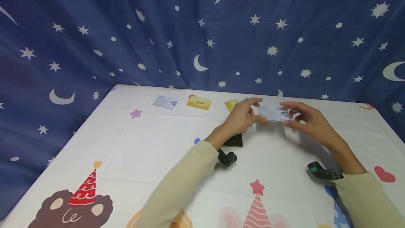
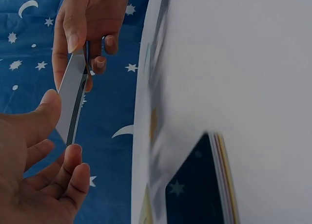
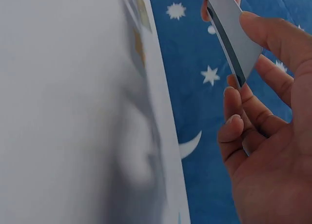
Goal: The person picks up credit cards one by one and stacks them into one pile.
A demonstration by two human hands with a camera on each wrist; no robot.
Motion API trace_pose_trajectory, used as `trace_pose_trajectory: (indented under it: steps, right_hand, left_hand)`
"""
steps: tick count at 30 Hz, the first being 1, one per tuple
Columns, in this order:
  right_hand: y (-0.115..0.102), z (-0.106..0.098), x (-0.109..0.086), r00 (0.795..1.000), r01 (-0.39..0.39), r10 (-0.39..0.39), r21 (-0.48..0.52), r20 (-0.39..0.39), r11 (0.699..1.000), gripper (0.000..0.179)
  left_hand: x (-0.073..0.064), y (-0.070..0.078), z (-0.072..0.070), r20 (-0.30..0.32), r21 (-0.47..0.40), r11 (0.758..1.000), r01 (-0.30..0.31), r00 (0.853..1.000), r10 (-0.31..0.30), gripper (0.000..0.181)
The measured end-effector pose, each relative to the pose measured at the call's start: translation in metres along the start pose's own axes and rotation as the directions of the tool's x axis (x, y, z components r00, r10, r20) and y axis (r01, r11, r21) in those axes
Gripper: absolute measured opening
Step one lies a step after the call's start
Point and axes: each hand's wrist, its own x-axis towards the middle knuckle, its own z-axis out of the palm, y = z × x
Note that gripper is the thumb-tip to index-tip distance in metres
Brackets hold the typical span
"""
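Silvery plastic, by the look of it: a thin card (image 1: pixel 271 114) spanned the space between two sets of fingers. The left hand (image 1: pixel 240 117) pinched one short end between thumb and fingertips, and the right hand (image 1: pixel 311 122) did the same at the other, so neither hand was the nearer. Its long axis ran sideways, straight from the left fingers to the right, and it was held up off the counter (image 1: pixel 148 157). The printed face was turned up towards the person; from the wrists' side, a dark stripe showed along the underside.

I could make out pale yellowish marks across the middle of that face and a dark patterned patch close by the right fingers, but not one readable word.

Nearer the person than the left fingers, partly hidden by that wrist, lay a dark-topped stack of cards (image 1: pixel 235 141), its layered edges showing several colours. Just past the left hand, a gold card (image 1: pixel 230 105) poked out, partly covered. Farther left of those fingers came a yellow card (image 1: pixel 199 103) with darker lettering too small to read, and outermost a second silver card (image 1: pixel 165 102), also illegible. I could name no brand.
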Motion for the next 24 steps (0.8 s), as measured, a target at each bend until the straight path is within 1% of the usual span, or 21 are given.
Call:
trace_pose_trajectory:
  steps: [3,6,7,12,20,24]
  right_hand:
    - [-0.007,0.004,0.002,1.0,0.006,-0.006,0.014,0.0,1.0,0.054]
    - [-0.013,0.01,0.003,0.999,0.039,-0.04,0.041,0.021,0.998,0.056]
    - [-0.015,0.012,0.004,0.998,0.053,-0.055,0.047,0.032,0.997,0.057]
    - [-0.028,0.021,0.004,0.993,0.078,-0.082,0.05,0.079,0.996,0.059]
    - [-0.049,0.036,0.005,0.991,0.035,-0.042,0.058,0.126,0.998,0.057]
    - [-0.054,0.04,0.006,0.99,0.045,-0.054,0.072,0.133,0.996,0.057]
  left_hand:
    - [-0.007,-0.001,-0.009,0.003,0.018,1.0,-0.021,1.0,0.021,0.061]
    - [-0.016,-0.003,-0.018,0.007,0.037,0.999,-0.038,0.999,0.038,0.061]
    - [-0.019,-0.004,-0.021,0.008,0.04,0.998,-0.038,0.999,0.038,0.062]
    - [-0.035,-0.008,-0.034,0.018,0.062,0.998,-0.033,0.999,0.032,0.064]
    - [-0.055,-0.015,-0.053,0.036,0.104,0.992,-0.066,0.997,0.063,0.065]
    - [-0.061,-0.015,-0.062,0.044,0.115,0.991,-0.07,0.997,0.065,0.065]
